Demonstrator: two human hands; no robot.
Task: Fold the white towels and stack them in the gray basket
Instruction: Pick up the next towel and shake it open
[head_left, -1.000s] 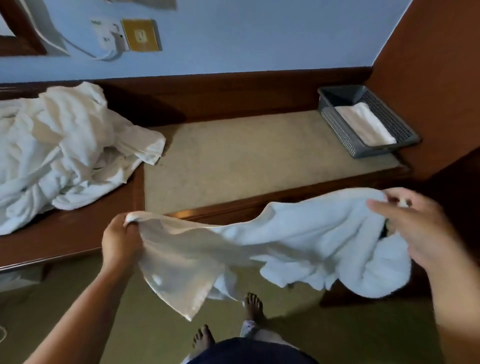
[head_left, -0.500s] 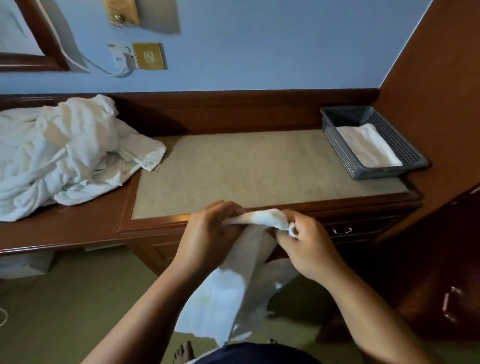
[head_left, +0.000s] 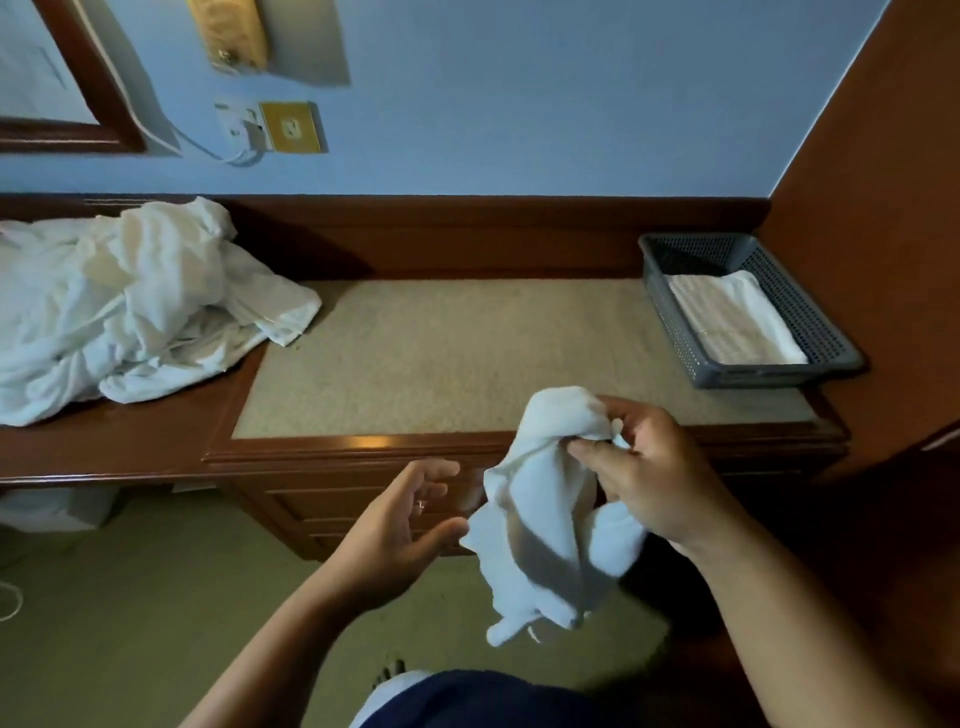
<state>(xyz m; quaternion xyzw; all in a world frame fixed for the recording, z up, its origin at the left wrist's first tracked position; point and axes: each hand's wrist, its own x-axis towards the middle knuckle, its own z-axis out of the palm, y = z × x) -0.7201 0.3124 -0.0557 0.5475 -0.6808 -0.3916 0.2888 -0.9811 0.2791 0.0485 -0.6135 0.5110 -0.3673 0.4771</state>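
A white towel (head_left: 543, 512) hangs doubled over in front of the desk's edge, pinched at its top by my right hand (head_left: 649, 473). My left hand (head_left: 400, 530) is just left of the towel, palm turned toward it, fingers relaxed and holding nothing. The gray basket (head_left: 675, 332) stands at the desk's far right corner with a folded white towel (head_left: 735, 325) lying flat inside. A heap of unfolded white towels (head_left: 130, 301) lies on the left of the desk.
The wooden desk (head_left: 363, 452) has a beige inlaid top (head_left: 467, 348) between the heap and the basket. A brown wooden panel (head_left: 883, 208) rises to the right. A socket and cable (head_left: 270, 130) are on the blue wall. Green floor lies below.
The towel was spread wide between both hands, then its ends were brought together. My left hand has now let go and dropped lower left, while my right hand keeps the towel.
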